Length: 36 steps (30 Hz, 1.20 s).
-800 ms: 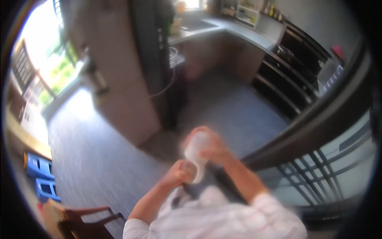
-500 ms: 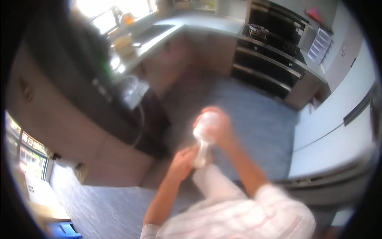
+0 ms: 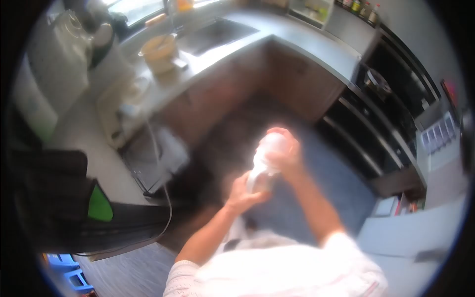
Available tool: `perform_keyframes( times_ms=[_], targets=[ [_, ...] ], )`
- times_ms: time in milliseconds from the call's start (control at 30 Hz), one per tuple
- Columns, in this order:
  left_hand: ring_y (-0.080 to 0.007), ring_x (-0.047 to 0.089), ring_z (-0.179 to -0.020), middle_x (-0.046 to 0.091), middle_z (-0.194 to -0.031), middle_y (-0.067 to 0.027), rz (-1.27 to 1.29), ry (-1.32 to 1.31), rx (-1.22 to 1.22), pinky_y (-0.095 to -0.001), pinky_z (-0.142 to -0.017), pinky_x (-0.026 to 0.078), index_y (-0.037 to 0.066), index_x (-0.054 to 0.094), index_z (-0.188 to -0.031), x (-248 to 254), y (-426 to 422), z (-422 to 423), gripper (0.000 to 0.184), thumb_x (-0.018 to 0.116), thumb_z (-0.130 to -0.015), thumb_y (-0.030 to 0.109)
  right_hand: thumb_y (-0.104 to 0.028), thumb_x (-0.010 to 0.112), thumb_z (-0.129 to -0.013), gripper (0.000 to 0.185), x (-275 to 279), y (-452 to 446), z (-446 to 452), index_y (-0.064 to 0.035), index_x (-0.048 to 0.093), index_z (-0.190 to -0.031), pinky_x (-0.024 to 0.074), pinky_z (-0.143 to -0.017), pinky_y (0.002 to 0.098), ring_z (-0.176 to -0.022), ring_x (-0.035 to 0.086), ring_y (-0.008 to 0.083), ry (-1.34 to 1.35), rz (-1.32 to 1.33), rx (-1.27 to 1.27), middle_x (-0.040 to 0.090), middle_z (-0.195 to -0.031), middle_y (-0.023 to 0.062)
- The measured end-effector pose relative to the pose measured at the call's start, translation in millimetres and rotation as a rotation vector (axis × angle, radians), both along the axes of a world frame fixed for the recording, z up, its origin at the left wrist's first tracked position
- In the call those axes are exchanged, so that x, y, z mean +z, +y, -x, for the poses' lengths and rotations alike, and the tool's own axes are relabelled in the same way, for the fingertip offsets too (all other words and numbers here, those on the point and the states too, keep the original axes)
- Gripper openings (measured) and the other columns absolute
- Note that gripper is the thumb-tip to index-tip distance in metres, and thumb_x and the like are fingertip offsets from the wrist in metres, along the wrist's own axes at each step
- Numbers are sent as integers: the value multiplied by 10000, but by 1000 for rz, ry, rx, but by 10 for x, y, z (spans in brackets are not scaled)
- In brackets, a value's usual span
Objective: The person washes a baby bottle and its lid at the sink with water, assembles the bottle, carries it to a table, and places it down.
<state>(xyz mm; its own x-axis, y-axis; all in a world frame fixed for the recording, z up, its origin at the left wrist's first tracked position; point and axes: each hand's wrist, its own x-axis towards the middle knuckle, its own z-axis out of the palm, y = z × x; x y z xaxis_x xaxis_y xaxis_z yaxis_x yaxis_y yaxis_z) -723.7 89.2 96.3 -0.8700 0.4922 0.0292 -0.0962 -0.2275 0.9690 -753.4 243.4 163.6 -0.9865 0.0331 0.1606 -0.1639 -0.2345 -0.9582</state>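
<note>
A pale L-shaped counter [image 3: 299, 42] runs across the upper part of the view, its left run washed out by window glare. Below the counter spreads a blue-grey floor [image 3: 331, 168], and brown cabinets [image 3: 302, 79] stand directly under it, their fronts smeared by blur. At the counter's right end is a black cooker [image 3: 361, 138] with metal bars; any marking on it is too blurred to read. In front of the counter's left end sits a dark shape [image 3: 44, 173] bearing a green patch, cut off by the round black border and hard to identify. A slotted white rack [image 3: 439, 134] stands beyond the counter's right end. On the counter's left run, near the sink [image 3: 217, 34], rests a tan pot [image 3: 161, 52].

Well in front of the counter, above the floor, is a white object [image 3: 275, 143], overexposed and partly hidden by fingers, so its exact kind and any print cannot be made out. The right hand [image 3: 292, 161] is wrapped round its wider upper part; the left hand [image 3: 241, 195] is closed about the narrower lower part. Above the counter's right run, small bottles [image 3: 363, 11] carry labels too small to read.
</note>
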Motion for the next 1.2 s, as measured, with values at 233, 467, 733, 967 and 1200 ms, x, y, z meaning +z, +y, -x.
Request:
perform_keyframes(
  times_ms=[233, 467, 733, 967, 1200],
  targets=[
    [-211, 546, -574, 560, -769, -176, -880, -491, -794, -303, -485, 422, -64, 469, -1092, -70, 318, 1695, 717, 701, -610, 414, -221, 752, -629, 593, 189, 125, 1719, -22, 461, -1106, 535, -666, 358, -823, 598, 269, 139, 341, 394, 571, -877, 184],
    [-199, 572, -862, 550, -977, -84, -267, -436, -203, -311, -725, 485, 40, 442, -1207, 281, 365, 3249, 688, 721, -700, 411, -193, 762, -632, 601, 199, 554, 3137, -23, 446, -1114, 523, -710, 320, -825, 599, 207, 167, -3, 45, 580, -897, 131],
    [-109, 518, -886, 525, -959, -28, 79, 18, 336, -246, -805, 423, 51, 503, -1147, -163, 1129, 4698, 607, 776, -610, 124, -55, 687, -673, 518, -273, 1071, 4949, -17, 439, -1126, 496, -761, 306, -859, 595, 190, 104, -137, 66, 576, -935, 103],
    [-196, 588, -813, 564, -912, -107, -524, -381, -22, -331, -723, 523, -21, 502, -1100, -286, 1130, 5740, 608, 724, -558, 144, -186, 748, -661, 593, -87, 1133, 6312, -11, 429, -1129, 496, -775, 347, -878, 599, 239, -4, 118, 519, 576, -928, 137],
    [-142, 499, -1039, 563, -1045, -9, -334, -270, 175, -274, -951, 334, 80, 489, -1162, -657, 663, 6708, 745, 806, -488, 63, -246, 681, -747, 512, -468, 1047, 7688, 6, 432, -1116, 540, -776, 368, -900, 600, 298, -101, 302, 435, 563, -954, 161]
  ],
)
